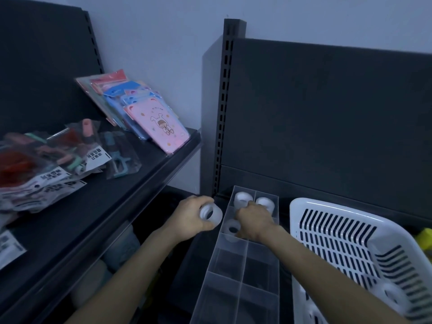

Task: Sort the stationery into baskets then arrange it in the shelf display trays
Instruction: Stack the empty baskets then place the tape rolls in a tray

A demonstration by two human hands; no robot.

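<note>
Currently the left hand [190, 216] grips a white tape roll [211, 213] just left of the clear display tray [243, 265], level with the tray's second row from the far end. Its fingers [201, 200] are curled round the roll's rim. The bore faces up and toward the near side. A second roll may be stacked behind it, but this cannot be confirmed.

The right hand [254, 220] sits low over the second-row right compartment, back uppermost, with its fingers turned down out of sight. Whether they hold a roll cannot be told.

Seated rolls [243, 199] occupy both far compartments and the second-row left compartment, each with its bore tilted up toward the near side.

Judgement: the next vacant cells lie nearer along the tray's long axis, which runs near to far. The held roll therefore needs to travel right and slightly nearer, with its bore direction unchanged. The left hand is the nearer one to the left column.

The white basket [327, 204] stands just right of the tray, with more rolls at its near end.
</note>
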